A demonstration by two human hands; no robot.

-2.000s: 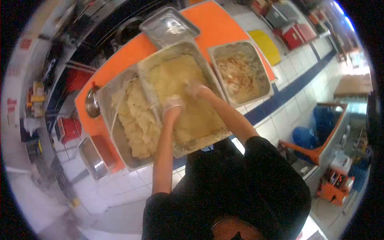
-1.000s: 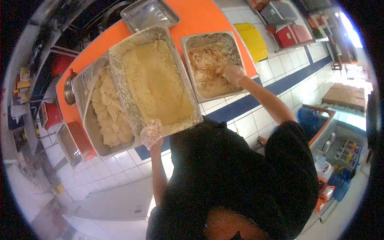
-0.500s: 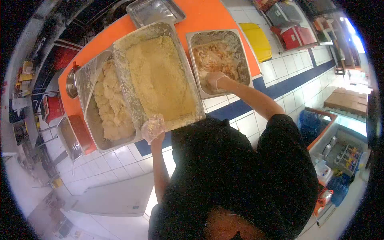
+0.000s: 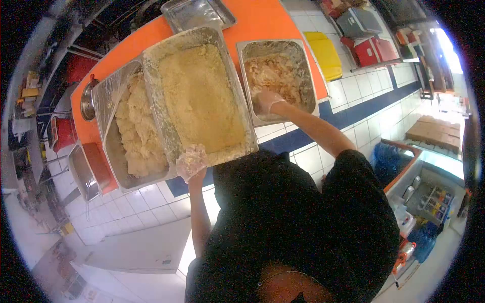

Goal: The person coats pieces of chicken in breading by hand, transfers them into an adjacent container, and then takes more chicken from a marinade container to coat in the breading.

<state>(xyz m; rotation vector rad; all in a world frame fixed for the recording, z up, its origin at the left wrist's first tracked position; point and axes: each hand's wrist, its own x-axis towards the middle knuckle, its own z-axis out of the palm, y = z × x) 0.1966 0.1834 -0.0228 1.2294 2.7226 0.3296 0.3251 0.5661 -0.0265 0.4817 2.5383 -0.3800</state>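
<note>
My left hand [image 4: 192, 162], in a clear glove caked with pale yellow crumbs, is at the near edge of a big metal pan [image 4: 235, 83] of yellow crumbly breading [image 4: 202, 101]. Its fingers look curled in; whether anything is inside them I cannot make out. Reaching into a smaller metal pan [image 4: 311, 83], my gloved right hand [image 4: 265, 101] touches a wet, pinkish-brown mixture [image 4: 275, 73] that looks like battered meat. The fingers of that hand are hidden. Left of the breading, a third pan [image 4: 115, 164] holds pale, doughy lumps [image 4: 139, 131], partly under plastic film [image 4: 112, 98].
The pans stand on an orange table [image 4: 255, 20]. A shallow metal tray [image 4: 197, 15] lies at its far side, and a round metal pot [image 4: 88, 101] is at the left. To the right are a yellow lid or bin [image 4: 323, 55] and a red cooler [image 4: 374, 51].
The right hand has shifted slightly within the mixture in the smaller pan. My left hand stays at the near edge of the breading pan. The whole view has moved a little.
</note>
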